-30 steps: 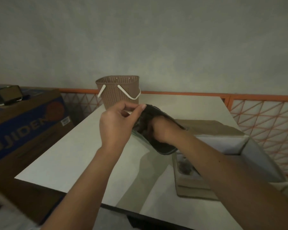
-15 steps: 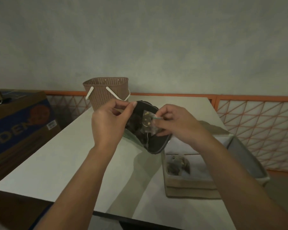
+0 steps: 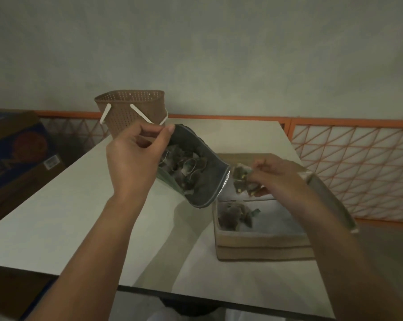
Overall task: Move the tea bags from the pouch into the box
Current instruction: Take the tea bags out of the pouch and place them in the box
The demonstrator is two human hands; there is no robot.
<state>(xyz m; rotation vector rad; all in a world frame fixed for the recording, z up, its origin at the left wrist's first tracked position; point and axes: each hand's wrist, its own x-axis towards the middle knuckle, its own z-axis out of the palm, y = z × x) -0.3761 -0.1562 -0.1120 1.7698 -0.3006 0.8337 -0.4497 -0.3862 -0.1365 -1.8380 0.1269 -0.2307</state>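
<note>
Since half a second ago our right hand (image 3: 269, 176) carries its pinched tea bags (image 3: 241, 179) from the pouch (image 3: 205, 181), which our left hand (image 3: 135, 156) pinches open, toward the box (image 3: 263, 242) at five o'clock, so we release low inside.

Single head-worn cam, wide-angle, so no second view sharing anything. Looks forward and down over white table (image 3: 56, 216) from its near edge, facing wall. Both forearms run in from bottom of frame, hands close to lens mid-frame. Table's far edge, orange railing (image 3: 349, 122) sit further back. Edges bend a bit.
</note>
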